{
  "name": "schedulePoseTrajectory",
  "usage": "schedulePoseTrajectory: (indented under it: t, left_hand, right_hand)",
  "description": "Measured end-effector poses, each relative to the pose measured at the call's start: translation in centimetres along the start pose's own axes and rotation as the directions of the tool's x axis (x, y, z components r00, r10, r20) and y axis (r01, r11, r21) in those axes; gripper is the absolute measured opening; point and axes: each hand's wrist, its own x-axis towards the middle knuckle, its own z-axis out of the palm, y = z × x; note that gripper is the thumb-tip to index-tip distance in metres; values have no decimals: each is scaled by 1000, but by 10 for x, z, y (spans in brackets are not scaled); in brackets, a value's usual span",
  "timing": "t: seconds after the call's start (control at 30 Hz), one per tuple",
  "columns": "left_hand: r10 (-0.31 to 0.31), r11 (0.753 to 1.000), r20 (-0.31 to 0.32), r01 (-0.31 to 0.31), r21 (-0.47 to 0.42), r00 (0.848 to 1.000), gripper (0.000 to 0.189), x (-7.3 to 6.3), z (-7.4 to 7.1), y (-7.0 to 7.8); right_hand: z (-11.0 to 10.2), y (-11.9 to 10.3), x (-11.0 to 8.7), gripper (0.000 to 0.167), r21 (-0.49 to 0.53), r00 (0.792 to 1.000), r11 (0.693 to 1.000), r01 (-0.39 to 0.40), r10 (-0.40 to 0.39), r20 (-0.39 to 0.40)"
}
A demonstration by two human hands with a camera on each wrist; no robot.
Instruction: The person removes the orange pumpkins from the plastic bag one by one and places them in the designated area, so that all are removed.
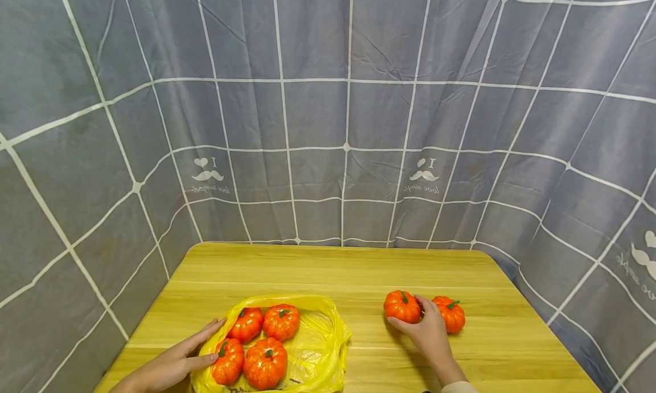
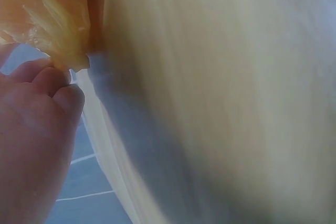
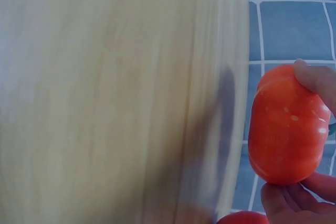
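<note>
My right hand (image 1: 427,330) grips a small orange toy pumpkin (image 1: 402,307) with a green stem. In the right wrist view, thumb and fingers press opposite sides of this pumpkin (image 3: 287,127), raised off the table. Just right of that hand sits a second pumpkin (image 1: 449,315), partly covered by it. My left hand (image 1: 176,361) holds the left edge of a yellow plastic bag (image 1: 320,347), its thumb over the rim beside a pumpkin (image 1: 228,361). Several pumpkins lie in the bag's left part. The left wrist view shows curled fingers at the bag's edge (image 2: 63,45).
Both hands work over a light wooden table (image 1: 333,267) with rounded far corners. A grey curtain (image 1: 318,114) with white grid lines hangs behind it and along both sides. The open bag stands at the table's near left, its right part showing bare yellow plastic.
</note>
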Motion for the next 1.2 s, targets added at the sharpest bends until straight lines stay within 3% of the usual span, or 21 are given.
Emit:
schedulePoseTrajectory:
  t: [0.57, 0.8, 1.2]
  left_hand:
    - [6, 999, -11, -5, 48, 1000, 68, 0, 0, -2]
    - [3, 1000, -1, -3, 4, 1000, 69, 1, 0, 0]
    - [8, 999, -2, -8, 49, 1000, 68, 1, -1, -3]
  right_hand:
    - [0, 11, -1, 94, -62, 1000, 998, -5, 6, 10]
    - [2, 11, 0, 93, -85, 1000, 996, 7, -7, 9]
    - [4, 10, -1, 97, -67, 1000, 997, -23, 25, 18]
